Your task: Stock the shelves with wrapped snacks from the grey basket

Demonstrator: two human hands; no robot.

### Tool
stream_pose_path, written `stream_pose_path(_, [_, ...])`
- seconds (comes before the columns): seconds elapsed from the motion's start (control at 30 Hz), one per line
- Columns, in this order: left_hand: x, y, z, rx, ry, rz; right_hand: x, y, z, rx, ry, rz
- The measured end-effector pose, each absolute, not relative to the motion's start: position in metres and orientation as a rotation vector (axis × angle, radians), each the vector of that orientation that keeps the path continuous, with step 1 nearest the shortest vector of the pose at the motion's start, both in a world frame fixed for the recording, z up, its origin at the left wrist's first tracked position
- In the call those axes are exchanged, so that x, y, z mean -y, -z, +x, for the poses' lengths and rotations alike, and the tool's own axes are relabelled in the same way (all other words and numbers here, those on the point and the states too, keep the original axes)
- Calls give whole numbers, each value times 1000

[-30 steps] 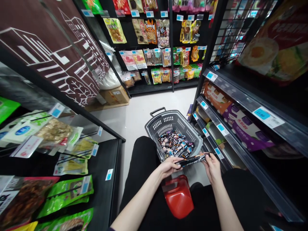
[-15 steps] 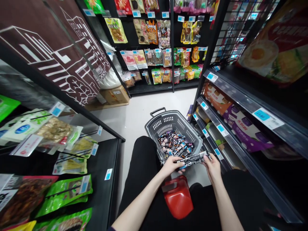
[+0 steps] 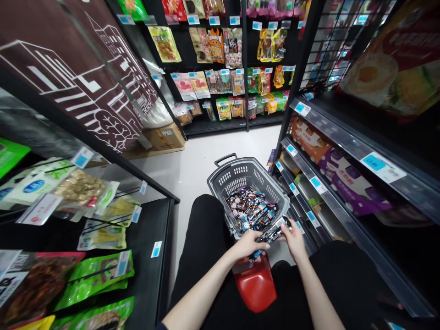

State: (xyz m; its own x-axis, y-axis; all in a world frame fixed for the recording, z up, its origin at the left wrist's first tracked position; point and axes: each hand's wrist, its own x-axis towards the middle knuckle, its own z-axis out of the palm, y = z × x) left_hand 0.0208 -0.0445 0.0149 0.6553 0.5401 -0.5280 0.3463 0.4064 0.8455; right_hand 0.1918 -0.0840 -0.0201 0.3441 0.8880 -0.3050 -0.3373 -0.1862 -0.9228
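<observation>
A long, shiny black packet point(image 3: 271, 234) with silver and blue markings is held between my two hands, slanting over the near rim of a grey shopping basket point(image 3: 271, 181). My left hand point(image 3: 248, 245) is closed on its lower left end, and my right hand point(image 3: 292, 237) pinches its upper right end. A heap of small, dark, glossy packets point(image 3: 249, 206) with orange, blue and white patches lies in the basket. Just below my left hand is a red, smooth plastic object point(image 3: 256, 284) between my legs; its kind I cannot make out.
A black shelf point(image 3: 343, 160) with price tags and purple boxes point(image 3: 354, 183) runs close along the right. On the left, a black rack point(image 3: 151, 270) carries green snack bags point(image 3: 92, 275). Hanging snack bags point(image 3: 233, 46) fill the far rack. A cardboard box point(image 3: 165, 137) stands on the floor.
The packet has tilted more steeply, its left end lower. My right hand has moved left, closer to my left hand. The basket has stayed in place.
</observation>
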Motion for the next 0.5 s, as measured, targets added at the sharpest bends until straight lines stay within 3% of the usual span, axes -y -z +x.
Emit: stream_pose_path(0.5, [35, -12, 11, -492, 27, 1115, 83, 26, 208, 375, -1126, -1396])
